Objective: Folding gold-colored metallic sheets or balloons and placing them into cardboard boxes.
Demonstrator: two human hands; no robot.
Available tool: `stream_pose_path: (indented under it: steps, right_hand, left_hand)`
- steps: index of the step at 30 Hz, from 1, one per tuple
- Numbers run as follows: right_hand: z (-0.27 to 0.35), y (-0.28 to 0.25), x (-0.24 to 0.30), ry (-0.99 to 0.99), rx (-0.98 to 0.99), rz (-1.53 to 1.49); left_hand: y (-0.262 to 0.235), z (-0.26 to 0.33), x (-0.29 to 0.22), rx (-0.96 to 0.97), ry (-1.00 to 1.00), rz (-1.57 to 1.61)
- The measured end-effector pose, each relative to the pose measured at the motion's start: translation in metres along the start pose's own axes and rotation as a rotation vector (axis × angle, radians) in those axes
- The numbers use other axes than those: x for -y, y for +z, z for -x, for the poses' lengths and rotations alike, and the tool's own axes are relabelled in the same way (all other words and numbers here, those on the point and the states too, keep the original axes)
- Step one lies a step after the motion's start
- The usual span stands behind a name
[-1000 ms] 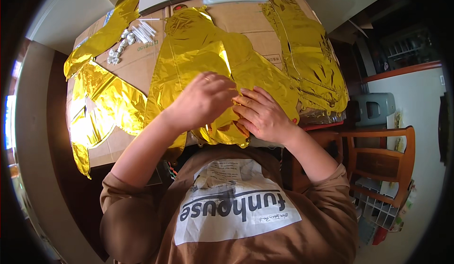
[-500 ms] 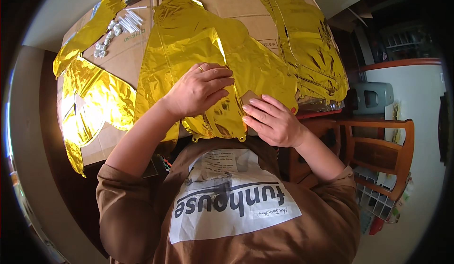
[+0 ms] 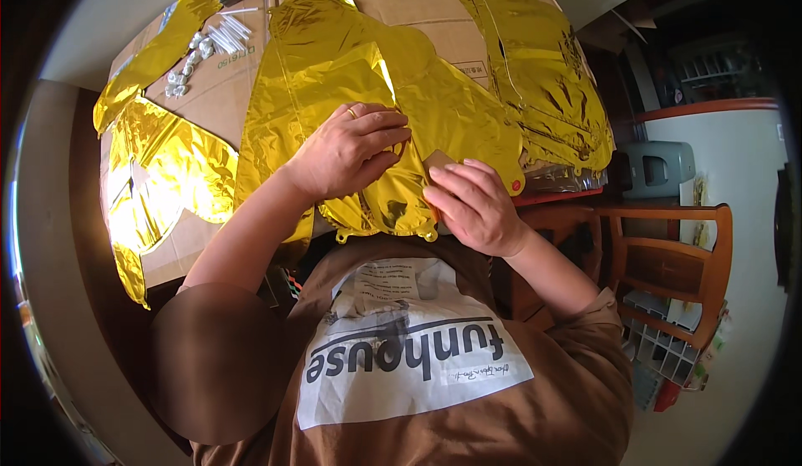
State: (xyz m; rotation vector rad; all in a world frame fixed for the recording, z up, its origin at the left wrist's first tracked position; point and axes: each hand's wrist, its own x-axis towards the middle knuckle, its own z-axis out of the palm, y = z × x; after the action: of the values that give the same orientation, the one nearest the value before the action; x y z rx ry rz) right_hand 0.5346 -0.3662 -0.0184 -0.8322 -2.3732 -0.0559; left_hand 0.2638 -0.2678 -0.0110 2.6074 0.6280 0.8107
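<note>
A large flat gold foil balloon (image 3: 322,65) lies in the middle of the cardboard-topped table, its lower edge with small tabs close to my shirt. My left hand (image 3: 349,150), with a ring on one finger, is bent over it, its fingertips closed on a raised fold of the foil. Just to the right and nearer me, my right hand (image 3: 474,205) has its fingers curled together at the edge of the same balloon. Its thumb is mostly hidden. Bare brown cardboard shows between the hands.
More flat gold foil lies at the left (image 3: 180,165) and at the far right (image 3: 543,73). White sticks (image 3: 230,33) and small white pieces (image 3: 180,80) lie at the far left. A wooden chair (image 3: 668,257) and a grey-green plastic stool (image 3: 660,169) stand to the right.
My left hand has shifted slightly up and left. The right hand has moved a little left, its fingers more curled. The foil between them has shifted a little.
</note>
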Motion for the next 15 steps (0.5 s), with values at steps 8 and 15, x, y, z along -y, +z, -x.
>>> stream_pose_path:
  steps: [8, 15]
  right_hand:
    - [0.015, -0.009, 0.053, 0.592, -0.036, -0.299]
    - [0.015, 0.027, 0.095, 1.332, -0.241, -1.096]
  left_hand:
    - [0.001, 0.002, -0.002, 0.018, -0.029, 0.007]
    - [0.004, 0.004, 0.000, -0.010, -0.035, 0.005]
